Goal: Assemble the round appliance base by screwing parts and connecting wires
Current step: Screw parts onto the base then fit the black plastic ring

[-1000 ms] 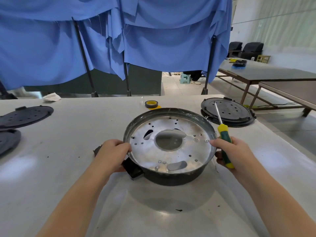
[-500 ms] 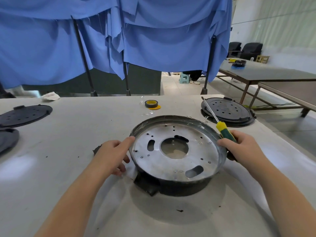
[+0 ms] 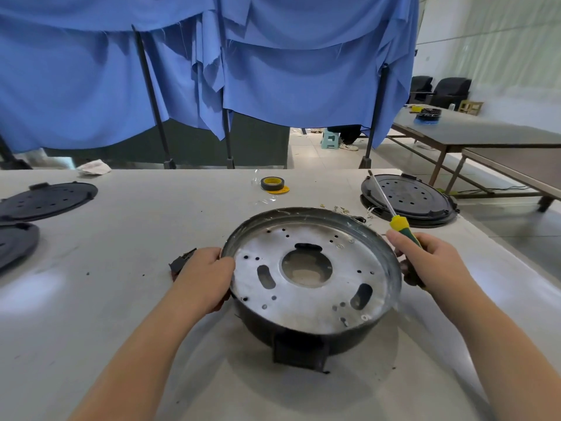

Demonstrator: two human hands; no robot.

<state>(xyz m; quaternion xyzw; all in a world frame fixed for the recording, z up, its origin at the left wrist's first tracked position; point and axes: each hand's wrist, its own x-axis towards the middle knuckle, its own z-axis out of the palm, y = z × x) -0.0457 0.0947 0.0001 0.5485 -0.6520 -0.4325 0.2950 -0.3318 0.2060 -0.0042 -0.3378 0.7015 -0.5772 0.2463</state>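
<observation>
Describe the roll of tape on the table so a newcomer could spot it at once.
Start at the round appliance base held between both hands in the middle of the pale table, then look straight past its far rim toward the blue curtain. There lies the roll of tape, flat on its side. It is small and dark with a yellow core, unlike the large black perforated discs at the table's sides.

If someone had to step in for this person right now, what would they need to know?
Left hand grips the left rim of the round base, which sits on the white table, metal plate up.
Right hand holds the yellow-green screwdriver, tip pointing away, and touches the right rim.
Black covers and tape roll lie behind; small loose hardware near the far rim.
Done: cannot tell.
Left: many holes in the plate look empty; no wires seen connected.
</observation>
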